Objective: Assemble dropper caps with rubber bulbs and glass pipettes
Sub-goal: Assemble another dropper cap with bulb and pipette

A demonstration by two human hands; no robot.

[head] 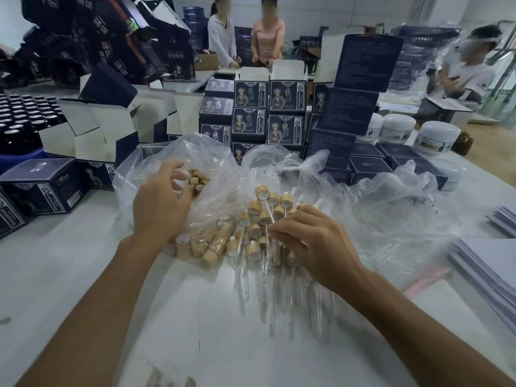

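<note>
A pile of assembled droppers (261, 219), each a bamboo-coloured cap on a glass pipette, lies in the middle of the white table (83, 275). My right hand (312, 241) rests on the pile, its fingertips pinching a glass pipette (267, 216). To the left a clear plastic bag (212, 169) holds loose bamboo caps (198, 180), with more caps (201, 247) lying under its near edge. My left hand (160, 202) reaches into the bag's opening with curled fingers beside the caps; whether it holds one is hidden.
Stacks of dark blue printed boxes (268, 115) stand behind the bags. Open box blanks (92, 132) and dark bottles (19, 118) are at the left. White jars (435, 135) sit at the right, paper stacks (488, 263) at the right edge. Three people are at the back.
</note>
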